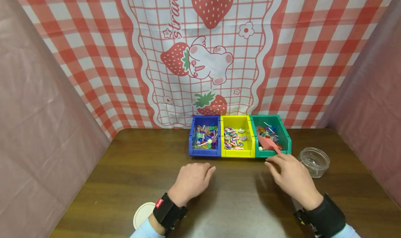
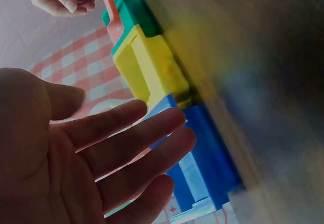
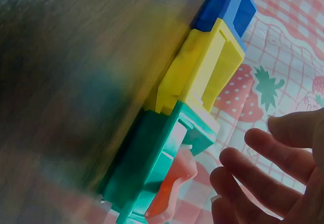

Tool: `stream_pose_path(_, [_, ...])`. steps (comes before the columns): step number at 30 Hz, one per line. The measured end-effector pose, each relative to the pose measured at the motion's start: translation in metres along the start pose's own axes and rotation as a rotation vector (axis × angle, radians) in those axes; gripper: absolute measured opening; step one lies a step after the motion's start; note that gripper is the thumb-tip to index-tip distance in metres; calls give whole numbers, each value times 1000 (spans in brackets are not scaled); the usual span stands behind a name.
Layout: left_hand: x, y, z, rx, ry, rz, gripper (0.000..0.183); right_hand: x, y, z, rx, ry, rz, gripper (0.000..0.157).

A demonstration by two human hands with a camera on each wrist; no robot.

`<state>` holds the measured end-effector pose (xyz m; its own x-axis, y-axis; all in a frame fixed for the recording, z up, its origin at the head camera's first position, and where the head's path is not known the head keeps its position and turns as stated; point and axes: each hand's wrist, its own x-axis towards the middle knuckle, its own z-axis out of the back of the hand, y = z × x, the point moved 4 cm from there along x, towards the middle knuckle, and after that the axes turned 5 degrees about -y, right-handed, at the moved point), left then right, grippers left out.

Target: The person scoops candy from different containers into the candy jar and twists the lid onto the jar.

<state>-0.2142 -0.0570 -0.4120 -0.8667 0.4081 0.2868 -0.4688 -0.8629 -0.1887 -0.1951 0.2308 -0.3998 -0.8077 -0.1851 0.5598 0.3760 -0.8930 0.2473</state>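
My left hand (image 1: 191,180) hovers low over the table in front of the blue bin (image 1: 205,153), fingers loosely extended with nothing in them. My right hand (image 1: 291,177) is in front of the green bin (image 1: 283,137), its relaxed fingers beside a pink scoop (image 1: 267,143). The scoop leans in that bin among small wrapped candies, its handle over the front rim; both wrist views show it outside my fingers. Between these bins stands a yellow bin (image 1: 238,153) holding swirl lollipops (image 1: 233,138). Colourful candies (image 1: 206,137) with white sticks lie in the blue bin.
Right of the green bin stands a clear round jar (image 1: 314,162), close to my right hand. A pale round lid (image 1: 144,215) lies by my left wrist. Behind the bins hangs a checked strawberry cloth (image 1: 206,56); pink curtains (image 1: 40,91) flank the wooden table (image 1: 131,161).
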Motion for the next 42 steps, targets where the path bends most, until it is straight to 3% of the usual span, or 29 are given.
stream_pose_path(3, [1, 1, -2, 18, 5, -15, 34, 0, -5, 3, -3, -41, 19, 16])
stream_pose_path(5, [3, 6, -1, 15, -6, 18, 32, 1, -9, 6, -6, -61, 18, 14])
stream_pose_path(13, [16, 53, 17, 8, -139, 330, 39, 0, -47, 31, -76, -151, -58, 18])
stream_pose_path(17, [29, 67, 21, -5, -144, 393, 42, -4, -70, 39, -100, -72, -185, 20])
stream_pose_path(24, [49, 77, 10, -40, -119, 454, 40, -8, -89, 35, -95, 143, -322, 24])
stream_pose_path(34, [62, 78, -3, -81, -184, 494, 27, -9, -93, 37, -97, 192, -344, 22])
stream_pose_path(38, [64, 81, -9, -72, -185, 484, 18, -7, -93, 38, -90, 228, -356, 21])
stream_pose_path(42, [66, 85, -11, -93, -169, 483, 21, -5, -93, 38, -78, 265, -354, 24])
